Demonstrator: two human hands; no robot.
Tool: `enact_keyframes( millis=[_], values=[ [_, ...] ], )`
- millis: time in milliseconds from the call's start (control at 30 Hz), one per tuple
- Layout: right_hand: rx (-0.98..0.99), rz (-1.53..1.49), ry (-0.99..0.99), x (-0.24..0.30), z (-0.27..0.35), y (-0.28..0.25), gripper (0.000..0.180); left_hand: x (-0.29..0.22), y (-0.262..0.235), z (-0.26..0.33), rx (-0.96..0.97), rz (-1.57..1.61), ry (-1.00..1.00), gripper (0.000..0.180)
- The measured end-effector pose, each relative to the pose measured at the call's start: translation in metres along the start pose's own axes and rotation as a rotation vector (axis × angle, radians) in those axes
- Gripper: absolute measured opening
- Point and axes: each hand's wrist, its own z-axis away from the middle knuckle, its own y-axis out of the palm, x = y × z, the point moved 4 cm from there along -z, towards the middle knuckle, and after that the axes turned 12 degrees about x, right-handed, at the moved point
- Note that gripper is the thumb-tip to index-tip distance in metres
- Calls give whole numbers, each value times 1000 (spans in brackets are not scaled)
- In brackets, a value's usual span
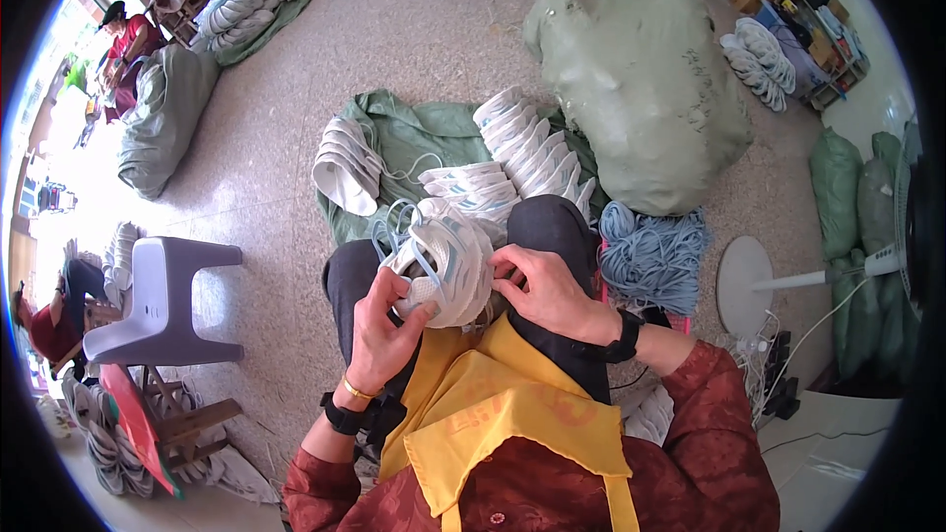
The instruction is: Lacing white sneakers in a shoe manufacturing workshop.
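Observation:
A white shoe upper (455,261) with pale blue trim rests over my lap, a light blue shoelace (394,222) looping from its left side. My left hand (382,330) pinches the upper's near left edge between thumb and fingers. At its right edge, my right hand (547,291) is closed, fingertips pressed together on the upper; whether a lace end is also in them is hidden. Beyond my knees, stacked white shoe uppers (527,153) lie on a green cloth sack (419,128), with another nested stack (347,166) at its left.
Right of my knee sits a pink-edged basket (687,320) heaped with blue laces (652,251). A bulging green sack (645,89) stands beyond it. A white fan (746,286) with cords is at right, a grey plastic stool (163,291) at left. Two people (133,39) sit farther left.

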Motion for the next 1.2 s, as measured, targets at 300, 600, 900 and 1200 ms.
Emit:
enact_keyframes(
  millis=[300,600,900,1200],
  values=[
    [33,-112,112,-4,-7,3,33,13,0,-5,-13,160,-55,31],
    [58,-612,205,-20,-9,0,48,20,-5,1,9,163,-53,31],
    [183,-715,193,-3,-26,-11,60,-10,-12,13,-18,272,-43,27],
    [299,-742,117,66,-76,-41,35,-49,-58,-3,-99,353,115,30]
  ],
)
